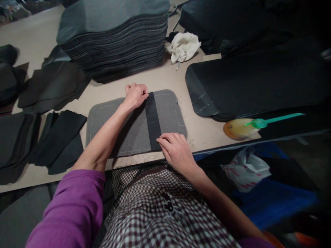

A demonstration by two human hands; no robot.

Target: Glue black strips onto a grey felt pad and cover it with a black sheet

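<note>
Across the grey panel (169, 112) on the worktop (203, 136): blk strip (153, 120), lying flat. My L fingers (144, 91) pinch its far end; R fingers (163, 140) touch its R edge nr. the close end, pinch or press, can't tell. Strip looks light, soft, bendy, prob. not fragile; panel stiffer. I'd hold strip by both ends, lightly taut, w/o stretching.

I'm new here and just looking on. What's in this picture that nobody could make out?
All in the head view:
- Left hand: its curled fingers hide how it meets the black strip.
- Underside of the black strip: hidden, facing down on the grey panel.
- Black panel at right: its pale marks are too small to read.
- Plastic bag: creases and blur hide its red print.
- Dark stack: cut off by the left edge.
</note>
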